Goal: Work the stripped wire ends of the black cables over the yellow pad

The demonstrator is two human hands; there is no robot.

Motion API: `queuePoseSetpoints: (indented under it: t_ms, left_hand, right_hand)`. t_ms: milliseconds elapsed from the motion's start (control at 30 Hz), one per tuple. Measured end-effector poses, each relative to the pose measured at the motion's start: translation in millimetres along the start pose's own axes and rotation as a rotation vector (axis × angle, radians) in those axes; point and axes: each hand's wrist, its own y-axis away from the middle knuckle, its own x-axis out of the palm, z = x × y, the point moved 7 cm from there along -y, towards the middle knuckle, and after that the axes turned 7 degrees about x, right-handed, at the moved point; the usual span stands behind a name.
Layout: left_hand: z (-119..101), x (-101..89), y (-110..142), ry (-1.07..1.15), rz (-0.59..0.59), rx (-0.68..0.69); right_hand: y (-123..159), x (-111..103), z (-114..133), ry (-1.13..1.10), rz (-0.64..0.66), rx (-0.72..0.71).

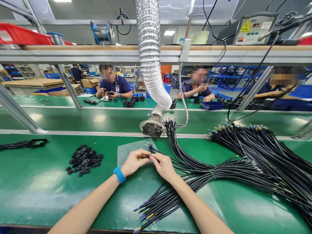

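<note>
My left hand (pixel 133 161) and my right hand (pixel 162 165) meet over the green bench (pixel 36 188), fingers pinched together on the stripped end of a black cable (pixel 149 156). A blue band (pixel 119 174) sits on my left wrist. Beneath the hands lies a clear plastic sheet (pixel 126 150). A tied bundle of black cables (pixel 195 175) with coloured wire ends runs under my right forearm toward the near edge. Left of my hands lies a heap of small black plastic parts (pixel 84 159).
A silver flexible duct (pixel 149 58) ends in a round fan grille (pixel 152 129) just beyond my hands. A large pile of black cables (pixel 263 152) fills the right. Another cable bundle (pixel 24 143) lies far left. Three people sit opposite across the conveyor.
</note>
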Motion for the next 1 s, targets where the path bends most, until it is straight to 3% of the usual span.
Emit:
queuePoseSetpoints:
  t_ms: [100,267,500,700,800,933,1000]
  left_hand:
    - [8.1,-7.5,-1.3,0.031,-0.118,-0.023]
    - [11.3,-22.4,-1.4,-0.117,-0.285,0.004]
    - [9.5,-19.7,0.7,-0.226,-0.234,0.057]
    - [15.9,-29.0,-0.6,-0.243,-0.279,0.032]
    - [16.1,-31.8,0.0,-0.240,-0.311,0.032]
    - [8.1,-27.9,1.6,-0.304,-0.304,0.092]
    - [3.4,-24.0,2.3,-0.358,-0.279,0.130]
  right_hand:
    - [-1.9,-7.5,-0.7,0.024,-0.071,-0.001]
    - [-8.8,-17.2,-16.1,0.215,-0.164,0.050]
    - [-10.8,1.7,-45.1,0.696,0.130,0.211]
    - [-12.2,0.3,-38.0,0.730,0.110,0.238]
    - [-13.6,-16.5,-35.6,0.697,-0.001,0.291]
    - [-18.3,-69.3,-34.7,0.549,-0.357,0.396]
    - [-25.9,-89.7,-39.8,0.534,-0.447,0.458]
